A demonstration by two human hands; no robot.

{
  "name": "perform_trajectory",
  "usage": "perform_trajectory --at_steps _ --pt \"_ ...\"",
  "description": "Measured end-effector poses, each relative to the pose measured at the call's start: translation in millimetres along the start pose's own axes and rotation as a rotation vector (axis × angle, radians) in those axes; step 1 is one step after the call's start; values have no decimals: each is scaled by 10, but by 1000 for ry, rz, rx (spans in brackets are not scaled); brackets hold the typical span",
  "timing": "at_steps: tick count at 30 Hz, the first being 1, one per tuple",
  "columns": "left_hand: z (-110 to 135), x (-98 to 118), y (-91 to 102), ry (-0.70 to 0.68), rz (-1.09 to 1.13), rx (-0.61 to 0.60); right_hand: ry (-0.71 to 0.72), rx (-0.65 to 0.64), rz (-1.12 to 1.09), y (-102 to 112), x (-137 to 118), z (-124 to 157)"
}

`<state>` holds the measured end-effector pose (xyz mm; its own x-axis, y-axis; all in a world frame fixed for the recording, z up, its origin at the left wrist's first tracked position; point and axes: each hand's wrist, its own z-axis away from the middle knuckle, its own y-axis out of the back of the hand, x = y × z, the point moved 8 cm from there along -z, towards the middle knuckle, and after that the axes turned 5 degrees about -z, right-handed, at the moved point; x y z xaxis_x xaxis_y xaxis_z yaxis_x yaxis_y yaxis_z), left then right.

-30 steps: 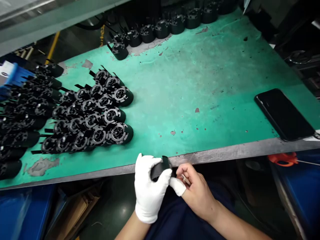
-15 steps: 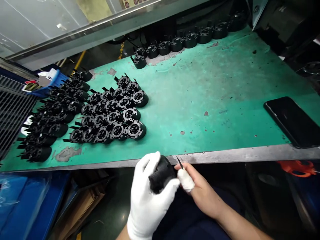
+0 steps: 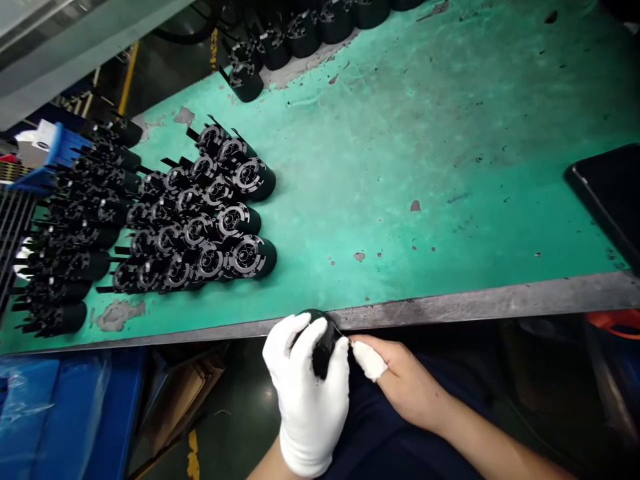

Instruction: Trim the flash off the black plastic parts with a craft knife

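My left hand [image 3: 307, 393], in a white glove, is closed around a black round plastic housing [image 3: 324, 353] just off the table's front edge. The glove hides most of the part. At its right side my right hand [image 3: 395, 373] is bare, with a white wrap [image 3: 370, 361] over the thumb. Its fingers pinch a thin pointed tool [image 3: 341, 331], whose tip reaches the housing's rim; the tool's exact kind is not clear. Similar black housings [image 3: 247, 257] stand in close rows on the green table [image 3: 380, 167], with upright tabs on many of them.
A second block of housings [image 3: 70, 317] stands at the far left, beside a blue bin [image 3: 60, 150]. More housings [image 3: 245, 80] line the back edge. A black phone [image 3: 610, 200] lies at the right. Orange handles [image 3: 617, 323] and blue plastic sheeting [image 3: 65, 407] show below table level.
My view has tipped down and come nearer the table. The housing has turned in my left hand, and my right hand has brought the thin tool against its rim.
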<state>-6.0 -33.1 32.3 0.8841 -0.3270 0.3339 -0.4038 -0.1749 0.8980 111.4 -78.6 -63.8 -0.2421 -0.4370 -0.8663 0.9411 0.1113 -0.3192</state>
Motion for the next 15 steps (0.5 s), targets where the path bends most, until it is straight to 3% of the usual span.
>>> perform_trajectory --at_steps 15 --pt "-15 -7 -5 41 29 26 -17 84 77 56 5 -56"
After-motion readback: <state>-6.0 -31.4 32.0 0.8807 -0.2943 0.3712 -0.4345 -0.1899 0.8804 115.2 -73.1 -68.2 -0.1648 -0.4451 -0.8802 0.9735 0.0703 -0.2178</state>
